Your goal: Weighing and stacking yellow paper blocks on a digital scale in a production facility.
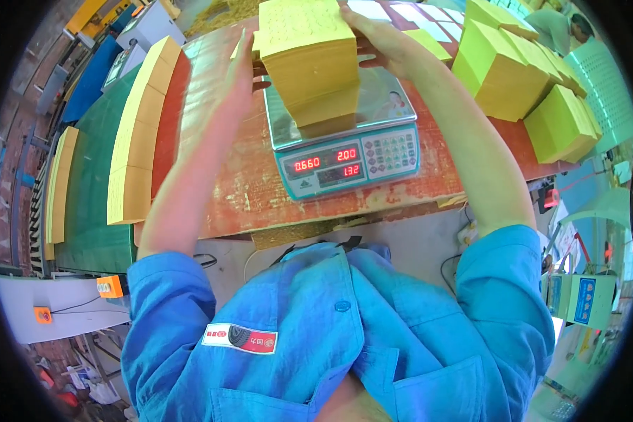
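Note:
A tall stack of yellow paper (311,74) is upright over the steel pan of a teal-edged digital scale (348,160). Whether its base rests fully on the pan I cannot tell. My left hand (245,70) is against the stack's left side, thumb raised and fingertips bent toward the paper. From the right, my right hand (387,43) grips the other side, its thumb by the top edge and its fingers partly hidden. Red digits glow on the scale's display, beside a keypad.
The scale stands on a worn red table (225,204). A row of yellow paper stacks (137,141) lines the left, beside a green surface (91,169). More yellow stacks (506,74) stand at the right, near white sheets (408,13). Another person (552,29) is at the far right.

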Available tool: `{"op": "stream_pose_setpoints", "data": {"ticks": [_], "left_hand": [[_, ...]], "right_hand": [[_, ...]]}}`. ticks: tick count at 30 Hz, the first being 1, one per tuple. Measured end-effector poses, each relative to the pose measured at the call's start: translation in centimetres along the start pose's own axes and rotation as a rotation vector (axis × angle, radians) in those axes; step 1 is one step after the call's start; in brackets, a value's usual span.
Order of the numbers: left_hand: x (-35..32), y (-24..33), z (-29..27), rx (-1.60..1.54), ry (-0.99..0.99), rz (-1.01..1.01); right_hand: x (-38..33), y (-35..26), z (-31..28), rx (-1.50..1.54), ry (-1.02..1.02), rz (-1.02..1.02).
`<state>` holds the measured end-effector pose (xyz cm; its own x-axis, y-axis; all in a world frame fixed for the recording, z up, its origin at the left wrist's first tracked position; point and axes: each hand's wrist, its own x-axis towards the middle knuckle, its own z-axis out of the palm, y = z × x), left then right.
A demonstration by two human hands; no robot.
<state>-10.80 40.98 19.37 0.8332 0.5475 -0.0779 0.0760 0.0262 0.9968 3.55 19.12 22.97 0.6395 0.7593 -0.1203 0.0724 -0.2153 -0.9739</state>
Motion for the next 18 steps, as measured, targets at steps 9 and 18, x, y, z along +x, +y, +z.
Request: {"op": "stream_pose_setpoints", "data": {"ticks": [9, 18], "left_hand": [[2.3, -5.9, 5.4, -0.701, -0.188, -0.012], [5.4, -4.0, 4.8, -0.474, -0.196, -0.039]], "right_hand": [[4.3, 7.2, 3.5, 0.461, 0.343, 0.006], [7.0, 7.8, 2.7, 0.649, 0.299, 0.006]]}}
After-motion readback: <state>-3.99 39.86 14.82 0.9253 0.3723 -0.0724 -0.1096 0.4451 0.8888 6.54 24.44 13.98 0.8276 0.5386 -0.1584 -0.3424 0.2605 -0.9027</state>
